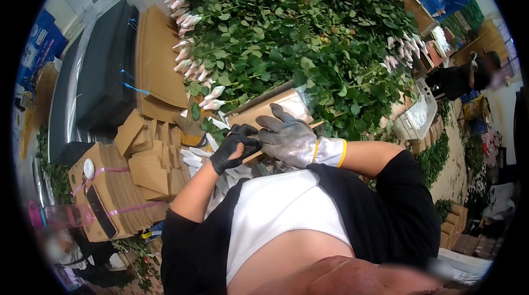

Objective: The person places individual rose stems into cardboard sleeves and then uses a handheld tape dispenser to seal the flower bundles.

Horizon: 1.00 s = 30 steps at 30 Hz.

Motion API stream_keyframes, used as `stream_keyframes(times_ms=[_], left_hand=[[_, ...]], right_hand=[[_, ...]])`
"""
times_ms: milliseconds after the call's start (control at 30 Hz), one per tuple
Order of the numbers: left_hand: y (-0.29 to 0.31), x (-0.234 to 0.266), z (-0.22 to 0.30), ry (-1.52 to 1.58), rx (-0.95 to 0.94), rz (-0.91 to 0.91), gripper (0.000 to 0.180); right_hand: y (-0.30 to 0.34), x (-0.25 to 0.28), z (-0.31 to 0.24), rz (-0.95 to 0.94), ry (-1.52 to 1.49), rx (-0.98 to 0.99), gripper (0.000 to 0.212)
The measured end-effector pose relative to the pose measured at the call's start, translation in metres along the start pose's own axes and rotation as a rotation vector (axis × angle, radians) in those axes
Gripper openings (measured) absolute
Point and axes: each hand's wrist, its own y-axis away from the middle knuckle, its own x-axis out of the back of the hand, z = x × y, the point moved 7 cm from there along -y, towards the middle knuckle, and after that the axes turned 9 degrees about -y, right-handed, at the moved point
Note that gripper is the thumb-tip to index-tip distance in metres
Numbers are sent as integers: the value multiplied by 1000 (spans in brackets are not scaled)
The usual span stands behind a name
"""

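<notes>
My left hand (234, 149), in a black glove that leaves part of the thumb bare, is in front of my chest with its fingers curled closed. It meets the fingers of my right hand (286, 138); what it grips, if anything, is hidden. My right hand wears a thick grey-white work glove with a yellow-edged cuff, and its fingers are stretched out. Just beyond the hands is a cardboard-coloured board or tray (286, 104) with clear film at its right. A large heap of leafy green stems (297, 36) lies beyond, with pale sleeved flower heads (182, 19) along its left edge.
To the left stand dark grey sheet stacks (104, 69), tall cardboard sheets (160, 63) and strapped cardboard pieces (104, 184) with a phone (102, 212) on top. White paper sleeves (193, 157) lie by my left hand. A white bin (416, 113) and another person (468, 77) are at right.
</notes>
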Motion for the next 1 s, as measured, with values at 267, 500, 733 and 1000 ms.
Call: stream_keyframes(times_ms=[267,500,733,1000], left_hand=[[0,7,8,76,234,144,67],[-4,-13,17,-262,412,313,72],[-7,-16,21,-272,469,185,42],[5,-39,-7,-408,354,344,13]], right_hand=[[-10,-54,76,-72,-150,-274,26],[-13,-71,89,-587,-158,-419,19],[136,36,165,245,-371,-910,26],[-15,-35,52,-210,-228,-293,85]])
